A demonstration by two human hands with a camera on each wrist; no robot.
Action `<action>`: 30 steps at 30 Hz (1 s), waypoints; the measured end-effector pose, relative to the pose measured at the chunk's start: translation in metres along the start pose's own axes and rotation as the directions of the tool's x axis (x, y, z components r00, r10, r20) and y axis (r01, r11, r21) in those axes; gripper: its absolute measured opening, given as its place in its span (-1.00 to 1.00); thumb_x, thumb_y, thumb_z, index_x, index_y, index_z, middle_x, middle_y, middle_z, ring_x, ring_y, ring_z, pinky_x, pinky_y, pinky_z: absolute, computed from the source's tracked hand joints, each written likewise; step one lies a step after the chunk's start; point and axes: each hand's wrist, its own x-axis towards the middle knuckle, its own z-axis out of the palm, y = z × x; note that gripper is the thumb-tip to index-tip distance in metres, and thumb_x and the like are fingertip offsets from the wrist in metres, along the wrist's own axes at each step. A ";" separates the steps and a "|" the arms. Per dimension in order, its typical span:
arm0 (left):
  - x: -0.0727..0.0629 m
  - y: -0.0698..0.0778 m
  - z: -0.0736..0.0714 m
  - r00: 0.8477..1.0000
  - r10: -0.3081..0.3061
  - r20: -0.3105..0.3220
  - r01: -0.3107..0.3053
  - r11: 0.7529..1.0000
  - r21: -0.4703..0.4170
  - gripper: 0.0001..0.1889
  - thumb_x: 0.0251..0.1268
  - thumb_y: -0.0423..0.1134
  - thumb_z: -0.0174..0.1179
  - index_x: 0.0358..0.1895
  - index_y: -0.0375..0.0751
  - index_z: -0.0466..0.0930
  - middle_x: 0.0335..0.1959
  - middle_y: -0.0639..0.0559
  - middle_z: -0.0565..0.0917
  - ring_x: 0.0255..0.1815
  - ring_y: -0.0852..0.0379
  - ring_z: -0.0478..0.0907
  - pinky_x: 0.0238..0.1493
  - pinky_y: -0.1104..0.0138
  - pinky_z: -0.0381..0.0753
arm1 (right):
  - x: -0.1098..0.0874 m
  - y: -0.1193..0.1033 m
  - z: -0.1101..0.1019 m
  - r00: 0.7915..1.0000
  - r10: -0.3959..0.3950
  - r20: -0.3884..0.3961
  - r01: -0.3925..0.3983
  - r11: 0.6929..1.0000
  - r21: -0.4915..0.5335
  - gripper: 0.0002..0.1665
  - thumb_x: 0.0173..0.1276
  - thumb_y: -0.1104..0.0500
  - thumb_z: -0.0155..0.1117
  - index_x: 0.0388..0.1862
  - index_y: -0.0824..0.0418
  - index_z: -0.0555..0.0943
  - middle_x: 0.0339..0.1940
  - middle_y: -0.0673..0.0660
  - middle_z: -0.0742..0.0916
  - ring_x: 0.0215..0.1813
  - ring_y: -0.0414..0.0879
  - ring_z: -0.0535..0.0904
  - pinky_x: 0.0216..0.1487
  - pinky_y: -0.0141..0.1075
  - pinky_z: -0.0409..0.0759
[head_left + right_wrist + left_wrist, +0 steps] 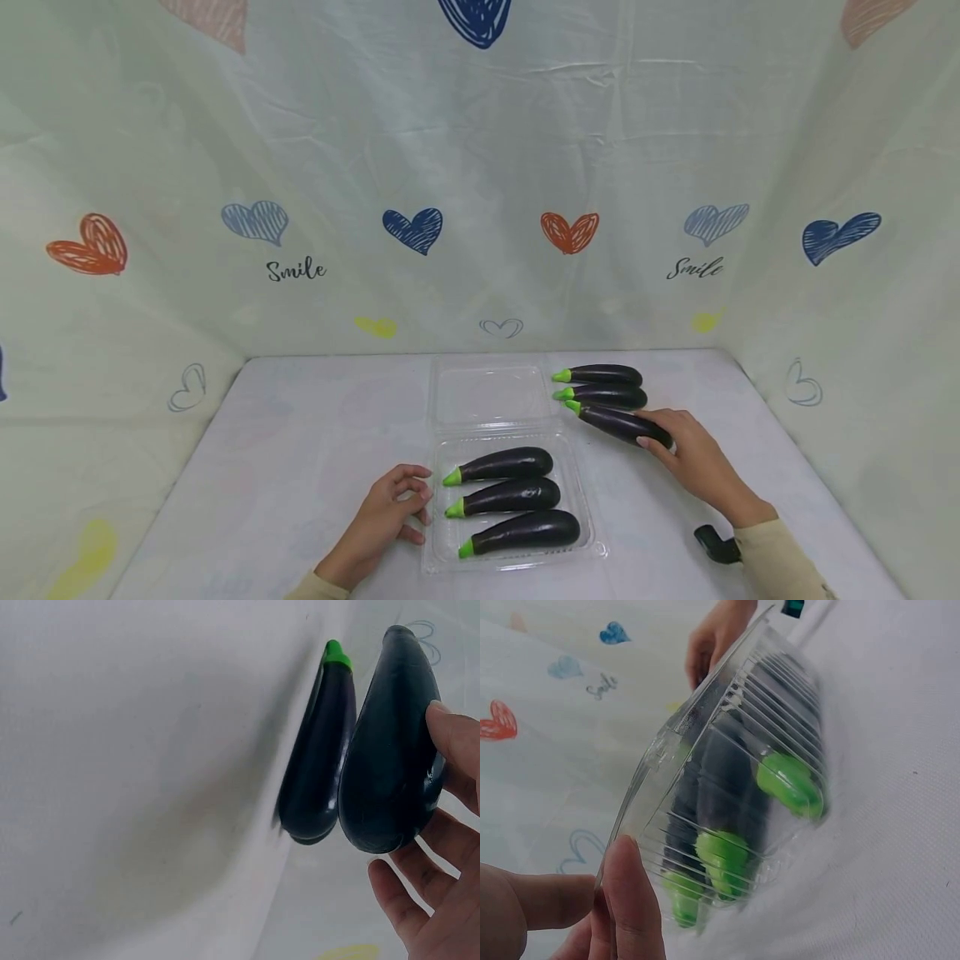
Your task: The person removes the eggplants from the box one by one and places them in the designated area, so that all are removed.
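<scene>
A clear plastic clamshell box (592,533) lies with its lid folded back on the white table. Three dark eggplants with green stem ends, the middle one (517,496) between the other two, lie side by side in its base. At the box's left edge my left hand (384,515) pinches the rim between thumb and fingers, plainest in the left wrist view. My right hand (697,457) grips another eggplant (611,422) by its thick end, its green tip pointing left. Close behind it rest two more eggplants, the nearer one (611,394) and the farther one (603,374).
The transparent lid (487,396) spreads toward the back of the table, left of the loose eggplants. A small black curved object (716,543) sits beside the right sleeve (780,562). A cloth wall printed with hearts (570,233) rises behind the table.
</scene>
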 end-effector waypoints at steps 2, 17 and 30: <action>0.000 0.000 0.000 1.000 -0.001 0.000 0.001 1.000 -0.001 -0.59 0.51 -0.38 0.23 0.29 -0.50 0.40 -0.17 -0.07 0.60 -0.37 0.10 0.59 -0.50 0.29 0.72 | 0.000 0.003 0.002 1.000 0.010 0.003 -0.010 1.000 0.001 -0.50 0.34 0.26 0.54 0.24 0.29 0.68 0.07 0.18 0.78 0.14 0.16 0.65 0.13 0.17 0.65; 0.000 -0.001 0.001 1.000 -0.007 0.002 0.007 1.000 -0.003 -0.58 0.52 -0.37 0.22 0.30 -0.50 0.39 -0.17 -0.03 0.59 -0.37 0.10 0.59 -0.51 0.29 0.72 | 0.003 0.008 0.018 0.993 0.048 0.110 -0.044 0.998 -0.033 -0.53 0.37 0.21 0.51 0.23 0.28 0.69 0.08 0.22 0.78 0.11 0.18 0.65 0.15 0.17 0.65; 0.000 0.000 0.002 1.000 -0.013 0.004 0.013 1.000 -0.010 -0.59 0.53 -0.38 0.22 0.30 -0.48 0.38 -0.16 -0.04 0.59 -0.36 0.09 0.59 -0.50 0.28 0.73 | 0.006 0.012 0.023 0.993 0.049 0.107 -0.044 0.998 -0.052 -0.46 0.38 0.25 0.50 0.27 0.41 0.61 0.16 0.38 0.73 0.20 0.36 0.64 0.21 0.26 0.62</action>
